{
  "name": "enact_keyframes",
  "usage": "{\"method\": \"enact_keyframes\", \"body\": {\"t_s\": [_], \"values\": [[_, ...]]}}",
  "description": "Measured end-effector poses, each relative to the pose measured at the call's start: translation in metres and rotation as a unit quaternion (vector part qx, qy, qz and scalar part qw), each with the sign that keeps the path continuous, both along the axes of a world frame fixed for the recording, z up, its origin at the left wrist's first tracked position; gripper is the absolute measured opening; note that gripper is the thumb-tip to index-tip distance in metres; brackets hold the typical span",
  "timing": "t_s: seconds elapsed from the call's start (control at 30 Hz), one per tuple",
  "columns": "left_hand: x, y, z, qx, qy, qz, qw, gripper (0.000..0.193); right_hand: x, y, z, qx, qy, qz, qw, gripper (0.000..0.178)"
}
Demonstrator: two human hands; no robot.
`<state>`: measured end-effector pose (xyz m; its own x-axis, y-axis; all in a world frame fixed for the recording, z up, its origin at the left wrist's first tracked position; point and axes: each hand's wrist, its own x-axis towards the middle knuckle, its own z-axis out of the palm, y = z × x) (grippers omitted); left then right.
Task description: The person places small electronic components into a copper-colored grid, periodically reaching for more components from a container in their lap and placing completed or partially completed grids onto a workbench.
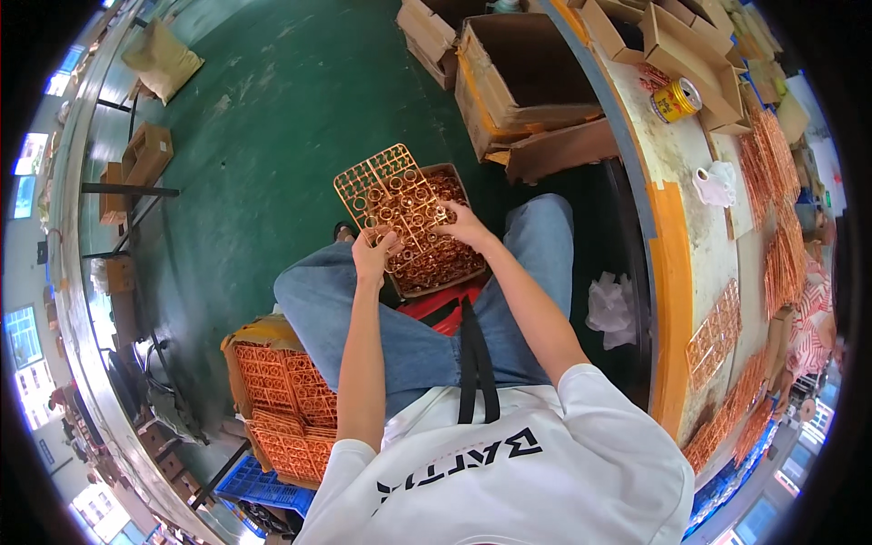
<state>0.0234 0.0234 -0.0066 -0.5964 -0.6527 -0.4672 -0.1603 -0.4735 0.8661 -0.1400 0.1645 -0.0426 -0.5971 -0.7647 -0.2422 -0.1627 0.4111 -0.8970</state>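
A copper-coloured moulded frame (pixel 374 178) with rows of rings and small parts is tilted between my two hands, above my knees. My left hand (pixel 372 255) grips its near left corner with thumb and fingers. At the right side, my right hand (pixel 466 227) has its fingers closed on the frame's edge by the rings; the fingertips are partly hidden among the copper pieces. Under the frame, between my legs, stands a cardboard box (pixel 444 284) filled with loose copper-coloured pieces. The frame covers part of this box.
At my left, a carton (pixel 234 368) holds stacked copper frames. A large open cardboard box (pixel 490 123) stands ahead. Along my right runs a workbench (pixel 670 272) with a yellow can (pixel 676 100) and more frames (pixel 715 334). A clear plastic bag (pixel 611 311) lies below it.
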Motion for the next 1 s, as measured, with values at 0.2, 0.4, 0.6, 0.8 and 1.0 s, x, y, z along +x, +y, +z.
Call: {"method": "enact_keyframes", "body": {"t_s": [0.2,0.4,0.6,0.8,1.0], "values": [[-0.001,-0.007,-0.003,0.004,-0.102,-0.071,0.992,0.022,-0.015,-0.001,0.001,-0.117,-0.524,-0.040,0.843,0.042],[0.004,-0.004,-0.032,-0.065,-0.074,-0.039,0.994,0.025,0.014,-0.009,0.013,-0.062,-0.153,-0.028,0.986,0.035],[0.010,-0.013,-0.023,0.140,-0.174,-0.085,0.971,0.029,0.023,-0.011,-0.009,-0.170,-0.074,-0.025,0.982,0.043],[-0.013,0.016,-0.007,0.061,-0.151,-0.142,0.976,0.023,0.036,0.004,-0.002,0.021,0.052,-0.171,0.984,0.042],[-0.014,0.009,-0.026,0.098,-0.110,-0.179,0.973,0.021,0.011,0.019,-0.003,-0.087,-0.171,-0.164,0.968,0.018]]}}
